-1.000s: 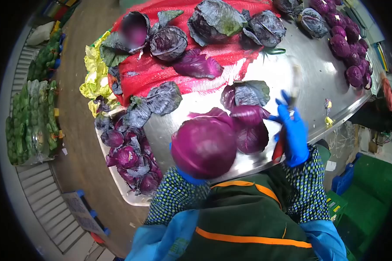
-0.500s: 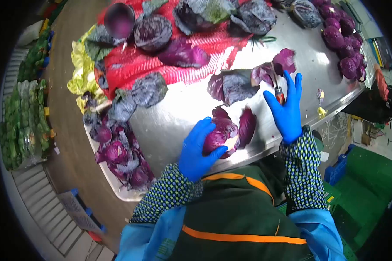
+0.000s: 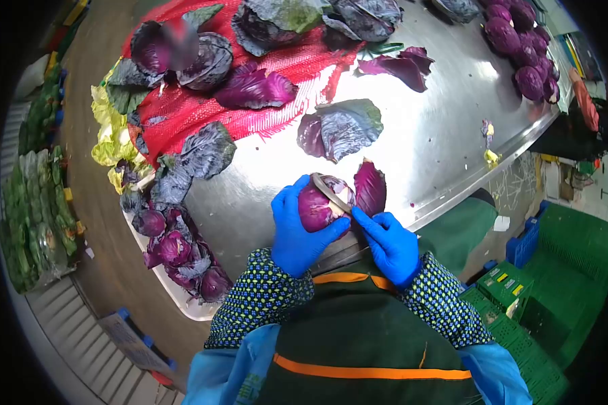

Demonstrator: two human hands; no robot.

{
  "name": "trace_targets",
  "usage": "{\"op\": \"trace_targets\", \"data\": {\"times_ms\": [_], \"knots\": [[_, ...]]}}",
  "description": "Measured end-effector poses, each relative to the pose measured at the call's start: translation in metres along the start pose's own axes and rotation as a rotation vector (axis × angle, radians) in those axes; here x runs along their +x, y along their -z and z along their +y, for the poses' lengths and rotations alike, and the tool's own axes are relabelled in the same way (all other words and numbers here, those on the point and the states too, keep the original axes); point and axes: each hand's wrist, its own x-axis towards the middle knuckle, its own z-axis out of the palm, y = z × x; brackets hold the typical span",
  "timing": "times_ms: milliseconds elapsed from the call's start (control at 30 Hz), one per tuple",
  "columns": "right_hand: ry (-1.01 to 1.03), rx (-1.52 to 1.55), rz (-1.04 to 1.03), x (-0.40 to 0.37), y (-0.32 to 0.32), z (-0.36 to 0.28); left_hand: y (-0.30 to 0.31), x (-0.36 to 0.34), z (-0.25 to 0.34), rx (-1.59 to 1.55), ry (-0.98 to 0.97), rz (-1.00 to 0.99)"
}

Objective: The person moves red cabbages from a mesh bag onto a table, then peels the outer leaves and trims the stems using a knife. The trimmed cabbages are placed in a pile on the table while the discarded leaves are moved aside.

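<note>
A red cabbage (image 3: 315,209) rests near the front edge of the metal table, its pale cut stem end turned up toward me. My left hand (image 3: 298,233), in a blue glove, is wrapped round its left and near side. In my right hand (image 3: 390,244), gloved alike, is a knife (image 3: 331,194); the fingers close round its handle, which is hidden. The curved blade lies across the cabbage by the pale stem. Just right of the head is a loose purple leaf (image 3: 370,189). Behind it lies a larger grey-purple leaf (image 3: 350,128).
Red netting (image 3: 182,121) with cabbages and leaves covers the back left. A white tray (image 3: 194,309) at left holds purple trimmings. Several peeled cabbages (image 3: 520,50) sit at the back right. Green crates (image 3: 520,351) stand on the floor at right.
My right hand has taken up the knife and come left and nearer, bringing the blade onto the cabbage. Purple leaves that lay near the knife are now farther back. My left hand still holds the cabbage.
</note>
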Motion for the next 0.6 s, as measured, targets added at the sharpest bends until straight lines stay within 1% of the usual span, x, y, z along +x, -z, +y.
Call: {"op": "trace_targets", "data": {"times_ms": [67, 100, 133, 167, 233, 267, 300, 333, 367, 400, 433, 467, 500, 533, 567, 600], "knots": [[-0.021, -0.025, 0.018, 0.005, -0.004, 0.002, -0.002, -0.001, 0.002, -0.005, 0.008, -0.002], [-0.027, -0.051, 0.034, 0.011, -0.005, 0.004, -0.002, -0.002, 0.006, 0.041, -0.013, 0.016], [-0.086, 0.000, 0.061, 0.019, -0.006, 0.008, -0.002, -0.004, 0.009, 0.090, -0.034, 0.034], [0.001, 0.139, 0.234, 0.033, -0.016, 0.027, -0.003, -0.007, 0.009, 0.091, -0.036, 0.036], [-0.301, 0.527, -0.004, 0.046, -0.006, 0.029, -0.002, -0.013, 0.007, 0.154, -0.096, 0.068], [-0.252, 0.488, 0.038, 0.041, -0.016, 0.025, -0.002, -0.011, 0.003, 0.040, -0.089, 0.093], [-0.199, 0.443, 0.076, 0.038, -0.029, 0.024, 0.000, -0.008, -0.004, 0.040, -0.095, 0.096], [-0.134, 0.355, 0.070, 0.043, -0.034, 0.025, 0.004, -0.006, -0.014, -0.056, -0.081, 0.022], [-0.123, 0.354, 0.063, 0.049, -0.031, 0.029, 0.010, -0.007, -0.022, -0.150, -0.064, -0.048], [-0.467, 0.625, -0.029, 0.063, -0.023, 0.029, 0.018, -0.008, -0.028, -0.132, -0.123, -0.080], [-0.819, 0.893, -0.123, 0.076, -0.019, 0.031, 0.025, -0.011, -0.015, -0.123, -0.125, -0.073], [-0.797, 0.967, -0.048, 0.081, -0.023, 0.039, 0.033, -0.019, 0.001, -0.336, -0.044, -0.114], [-0.768, 0.882, -0.136, 0.083, -0.017, 0.049, 0.040, -0.026, 0.014, -0.550, 0.041, -0.157], [-0.762, 0.931, -0.112, 0.083, -0.010, 0.037, 0.043, -0.028, 0.019, -0.493, -0.061, -0.119], [-0.754, 0.975, -0.096, 0.079, 0.000, 0.022, 0.046, -0.028, 0.026, -0.494, -0.059, -0.114], [-0.743, 1.039, -0.121, 0.073, 0.013, 0.001, 0.049, -0.027, 0.034, -0.209, -0.206, 0.001]]}}
